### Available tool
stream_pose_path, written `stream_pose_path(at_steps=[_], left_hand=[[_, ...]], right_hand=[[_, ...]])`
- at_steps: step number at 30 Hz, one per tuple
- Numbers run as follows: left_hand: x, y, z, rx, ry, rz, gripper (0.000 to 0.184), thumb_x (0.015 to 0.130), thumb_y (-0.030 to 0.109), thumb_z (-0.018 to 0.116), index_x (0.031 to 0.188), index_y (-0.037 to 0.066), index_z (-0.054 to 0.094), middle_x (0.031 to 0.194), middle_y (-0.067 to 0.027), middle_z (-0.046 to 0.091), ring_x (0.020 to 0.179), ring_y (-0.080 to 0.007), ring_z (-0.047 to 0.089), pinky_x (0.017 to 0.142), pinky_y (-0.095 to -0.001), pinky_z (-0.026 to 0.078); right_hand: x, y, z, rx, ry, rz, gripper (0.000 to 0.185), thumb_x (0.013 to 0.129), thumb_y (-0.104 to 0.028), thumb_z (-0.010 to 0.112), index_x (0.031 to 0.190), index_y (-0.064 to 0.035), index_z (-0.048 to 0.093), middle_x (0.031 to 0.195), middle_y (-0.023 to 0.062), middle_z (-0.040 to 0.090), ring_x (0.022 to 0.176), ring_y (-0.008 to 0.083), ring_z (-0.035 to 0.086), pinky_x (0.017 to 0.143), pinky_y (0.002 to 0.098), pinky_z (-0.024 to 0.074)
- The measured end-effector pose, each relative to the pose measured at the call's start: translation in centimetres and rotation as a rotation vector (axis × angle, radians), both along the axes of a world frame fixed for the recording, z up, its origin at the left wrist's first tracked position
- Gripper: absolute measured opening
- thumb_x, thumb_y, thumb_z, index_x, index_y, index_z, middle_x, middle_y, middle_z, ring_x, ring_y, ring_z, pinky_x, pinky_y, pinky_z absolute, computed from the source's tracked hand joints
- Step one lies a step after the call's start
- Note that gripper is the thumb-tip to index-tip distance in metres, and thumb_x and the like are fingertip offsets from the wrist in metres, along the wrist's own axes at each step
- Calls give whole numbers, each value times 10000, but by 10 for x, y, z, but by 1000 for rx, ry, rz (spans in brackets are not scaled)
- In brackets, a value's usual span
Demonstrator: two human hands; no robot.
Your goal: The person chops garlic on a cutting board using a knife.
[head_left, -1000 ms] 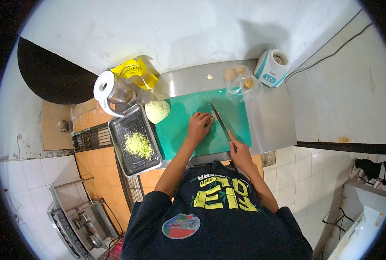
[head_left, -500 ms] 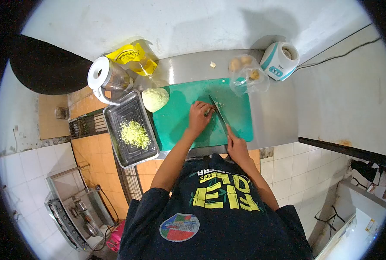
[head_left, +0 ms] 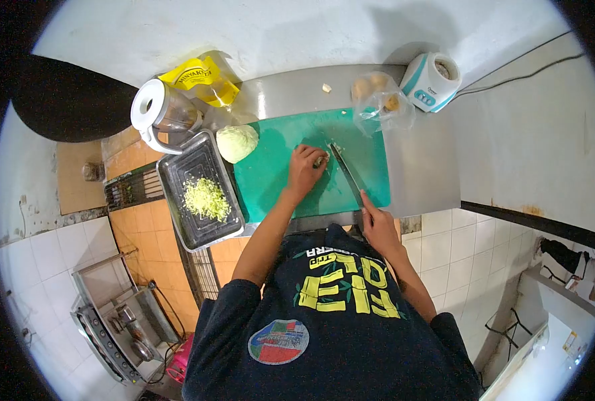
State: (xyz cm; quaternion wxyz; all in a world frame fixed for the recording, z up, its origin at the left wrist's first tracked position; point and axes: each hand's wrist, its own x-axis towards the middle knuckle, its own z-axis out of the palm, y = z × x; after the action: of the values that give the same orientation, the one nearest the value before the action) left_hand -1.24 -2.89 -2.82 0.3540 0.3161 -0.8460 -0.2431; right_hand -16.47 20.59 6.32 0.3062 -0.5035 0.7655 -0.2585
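Note:
On the green cutting board (head_left: 270, 180), my left hand (head_left: 304, 168) is closed with bent fingers around a small pale piece of food (head_left: 321, 160), mostly hidden by the fingertips. Its kind is too small to make out. My right hand (head_left: 379, 228) grips the handle of a knife (head_left: 347, 172) at the board's front edge. The blade points away from me and lies to the right of the left fingers, with a gap between. Small pale bits (head_left: 339, 148) lie by the knife's tip. At the board's back left corner sits a pale green cabbage (head_left: 237, 143).
A metal tray (head_left: 177, 190) of shredded greens (head_left: 206, 200) stands left, near a blender jug (head_left: 167, 110) and a yellow pouch (head_left: 207, 81). At the back right are round tan items in a clear plastic bag (head_left: 383, 103) and a corded blender base (head_left: 432, 83).
The knife and my right hand have shifted right, away from my left fingers. My left hand stays at nearly the same spot on the board. The view has tilted slightly.

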Motion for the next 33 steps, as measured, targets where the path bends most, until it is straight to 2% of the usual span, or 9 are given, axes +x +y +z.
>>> stream_pose_path(at_steps=[3, 9, 12, 15, 18, 21, 27, 33], left_hand=[[0, 2, 4, -9, -42, 13, 179, 786, 87, 832, 950, 80, 762, 971, -62, 751, 951, -294, 646, 858, -446, 505], [3, 6, 13, 58, -101, 26, 185, 784, 92, 829, 956, 87, 763, 969, -50, 756, 962, -291, 649, 860, -452, 487], [2, 2, 3, 34, -47, 7, 170, 793, 91, 827, 952, 95, 767, 969, -44, 760, 970, -286, 655, 861, -446, 487], [4, 2, 2, 49, -67, 12, 163, 794, 83, 825, 946, 110, 773, 974, -34, 763, 982, -278, 662, 867, -439, 495], [3, 0, -13, -21, -15, -10, 163, 796, 67, 817, 949, 110, 776, 976, -34, 765, 991, -271, 667, 871, -433, 508], [6, 3, -4, -15, -24, -15, 174, 797, 53, 807, 961, 103, 776, 999, -34, 766, 999, -266, 669, 870, -432, 518], [9, -1, 8, 25, -102, -50, 141, 820, 75, 798, 955, 101, 769, 1019, -39, 749, 985, -282, 657, 849, -440, 516], [9, -4, 3, -6, -74, -76, 130, 814, 81, 797, 937, 99, 762, 996, -46, 748, 970, -284, 660, 830, -442, 510]], right_hand=[[6, -2, -8, -34, -3, 4, 520, 1056, -109, 576, 1572, -110, 508, 741, 301, 640, 654, 464, 637, 641, 480, 490], [13, -5, -25, 41, 165, 93, 601, 1015, -61, 596, 1600, -119, 470, 772, 293, 662, 688, 445, 669, 651, 514, 510], [20, -23, -42, -93, 163, 72, 642, 1004, -67, 603, 1620, -123, 432, 798, 286, 678, 712, 452, 677, 662, 540, 514], [18, -38, -47, -76, 165, 92, 644, 1015, -89, 599, 1631, -128, 414, 817, 282, 692, 728, 462, 680, 680, 538, 522], [12, -16, -22, 43, 148, 106, 630, 1023, -96, 592, 1628, -134, 423, 820, 281, 693, 749, 463, 684, 696, 533, 527], [1, 7, -3, 65, 68, 97, 592, 1028, -95, 590, 1605, -132, 463, 813, 282, 688, 734, 464, 680, 688, 517, 525], [-2, -1, 0, -28, 46, 73, 549, 1026, -85, 598, 1567, -124, 519, 814, 292, 682, 716, 462, 678, 674, 485, 525], [8, -4, -24, 2, 76, 69, 568, 1016, -75, 596, 1575, -125, 507, 804, 294, 677, 717, 472, 675, 673, 514, 524]])
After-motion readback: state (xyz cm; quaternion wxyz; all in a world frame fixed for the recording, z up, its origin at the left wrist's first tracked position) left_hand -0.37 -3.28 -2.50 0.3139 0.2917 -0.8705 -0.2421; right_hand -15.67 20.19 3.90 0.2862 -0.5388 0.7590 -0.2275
